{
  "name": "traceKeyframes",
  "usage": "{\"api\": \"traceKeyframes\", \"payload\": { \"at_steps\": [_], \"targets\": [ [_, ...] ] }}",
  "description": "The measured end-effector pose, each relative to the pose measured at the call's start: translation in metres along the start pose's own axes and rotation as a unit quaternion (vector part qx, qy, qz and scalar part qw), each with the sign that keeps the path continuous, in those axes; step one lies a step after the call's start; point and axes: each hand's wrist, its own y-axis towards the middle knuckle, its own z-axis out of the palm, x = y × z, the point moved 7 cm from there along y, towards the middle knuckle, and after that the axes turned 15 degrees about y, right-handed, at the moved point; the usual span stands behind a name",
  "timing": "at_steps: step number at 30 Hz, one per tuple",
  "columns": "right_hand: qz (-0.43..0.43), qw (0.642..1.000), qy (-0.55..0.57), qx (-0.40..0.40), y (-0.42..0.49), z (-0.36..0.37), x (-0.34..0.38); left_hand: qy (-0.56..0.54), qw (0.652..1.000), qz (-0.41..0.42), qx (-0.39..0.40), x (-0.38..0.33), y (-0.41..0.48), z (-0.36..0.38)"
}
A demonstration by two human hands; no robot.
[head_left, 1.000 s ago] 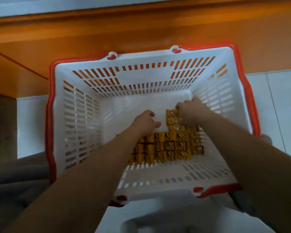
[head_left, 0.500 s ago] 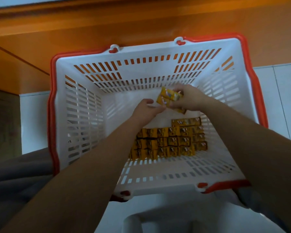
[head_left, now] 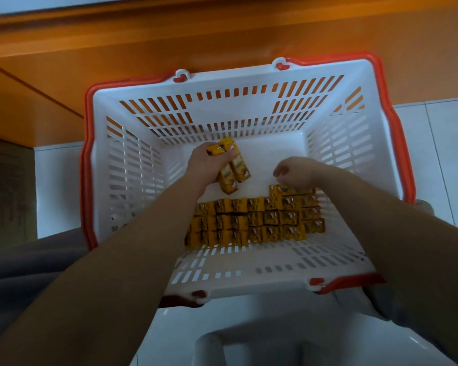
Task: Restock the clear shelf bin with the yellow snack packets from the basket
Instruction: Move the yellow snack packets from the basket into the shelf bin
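- Left hand and right hand: bare, slightly blurred, finer detail too soft to read.
- Left forearm: bare from wrist to the lower-left corner of the view.
- Right forearm: likewise bare, right out to the right-hand edge.
- Dark grey cloth worn on the lower body, left side: plain, matte, in soft broad folds.
- Paler grey cloth on the right side: plain too, creased.

Print on the stacked packets was blurred beyond reading. The held packets were partly covered by the left hand; the stack's far corner was hidden under the right hand.
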Motion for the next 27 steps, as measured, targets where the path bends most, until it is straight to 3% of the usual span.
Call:
{"api": "traceKeyframes", "payload": {
  "at_steps": [9, 12, 15, 17, 20, 27],
  "targets": [
    [0.025, 0.994, -0.095, 0.054, 0.000, 0.008, -0.004, 0.056, 0.997, 0.017, -0.040, -0.004, -0.005, -0.046],
    [0.007, 0.999, 0.011, -0.048, -0.003, -0.013, 0.009, 0.065, 0.996, 0.023, -0.060, -0.007, -0.009, -0.061],
    [-0.083, 0.985, 0.072, -0.135, -0.008, -0.028, 0.046, 0.096, 0.993, 0.023, -0.063, 0.000, -0.013, -0.070],
    [-0.119, 0.981, 0.107, -0.110, -0.011, -0.021, 0.074, 0.112, 0.992, 0.015, -0.055, 0.012, -0.018, -0.072],
    [-0.079, 0.984, 0.155, -0.026, -0.009, 0.006, 0.096, 0.167, 0.984, -0.001, -0.055, 0.033, -0.021, -0.074],
    [-0.111, 0.989, 0.062, 0.072, 0.007, 0.063, 0.129, 0.139, 0.987, -0.033, -0.069, 0.060, -0.022, -0.072]
  ]
}}
